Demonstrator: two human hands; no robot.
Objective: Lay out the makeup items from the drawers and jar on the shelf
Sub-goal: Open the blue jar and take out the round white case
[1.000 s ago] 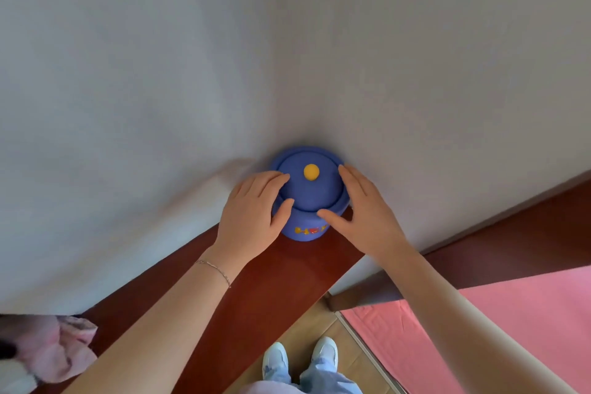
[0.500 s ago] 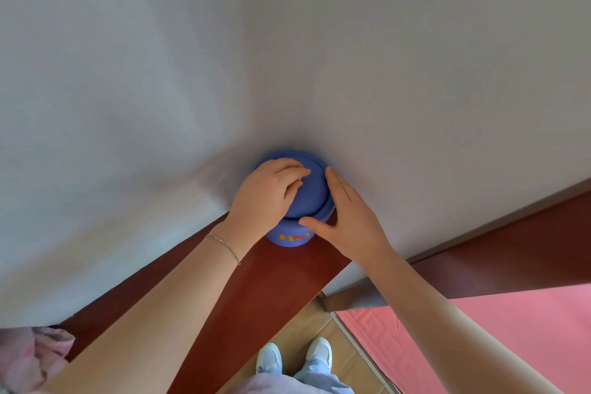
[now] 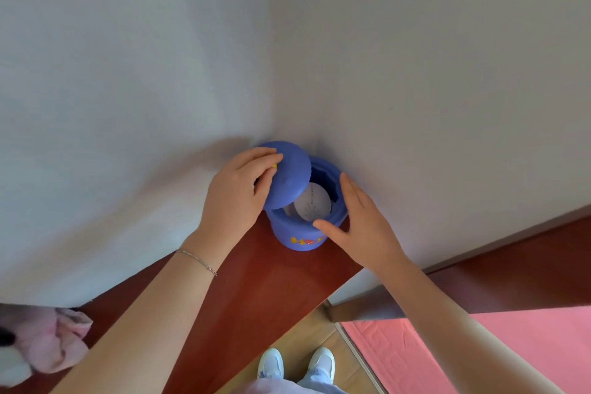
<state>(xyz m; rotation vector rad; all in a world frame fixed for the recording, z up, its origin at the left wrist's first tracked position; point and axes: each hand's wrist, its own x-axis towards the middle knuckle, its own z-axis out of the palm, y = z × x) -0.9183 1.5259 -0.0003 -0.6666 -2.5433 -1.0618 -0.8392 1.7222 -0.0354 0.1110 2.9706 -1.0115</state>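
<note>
A blue jar (image 3: 299, 235) with yellow and red lettering stands on the red-brown shelf (image 3: 256, 291), in the corner where two white walls meet. My left hand (image 3: 238, 198) grips the blue lid (image 3: 291, 174) by its yellow knob and holds it tilted, lifted off to the left of the jar's mouth. Inside the jar lies a round white makeup item (image 3: 311, 201), partly hidden by the lid. My right hand (image 3: 359, 224) rests against the jar's right rim and side, fingers spread around it.
A pink cloth bundle (image 3: 54, 341) lies at the shelf's left end. The shelf's front edge drops to a wooden floor where my white shoes (image 3: 295, 361) stand. A pink mat (image 3: 479, 349) lies at the lower right, beside a dark red ledge (image 3: 527, 253).
My left hand closed on the lid's knob and lifted the lid up and leftward, uncovering the jar. My right hand stayed on the jar's side.
</note>
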